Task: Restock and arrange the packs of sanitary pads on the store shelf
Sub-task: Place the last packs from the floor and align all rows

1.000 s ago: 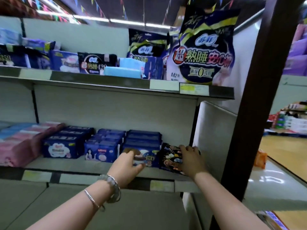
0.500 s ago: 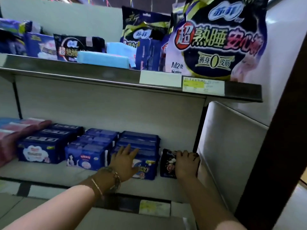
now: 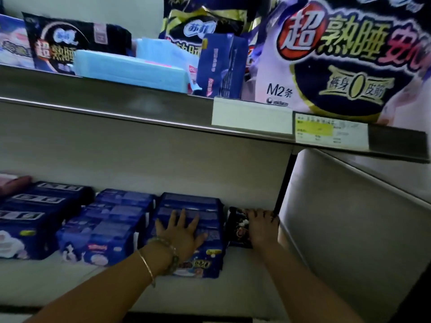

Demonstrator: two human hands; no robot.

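Left hand (image 3: 180,231): spread flat on the blue pack stack (image 3: 189,203).
Right hand (image 3: 262,229): fingers curled over the black pack (image 3: 236,227), at 3 o'clock of that stack on the lower shelf (image 3: 245,290).
Method: we advise pushing it squarely toward 12 o'clock, stack steadied.

The large pack (image 3: 338,73) on the upper shelf (image 3: 140,108) reads "超熟睡", "M2条" and "裤身0皮筋".
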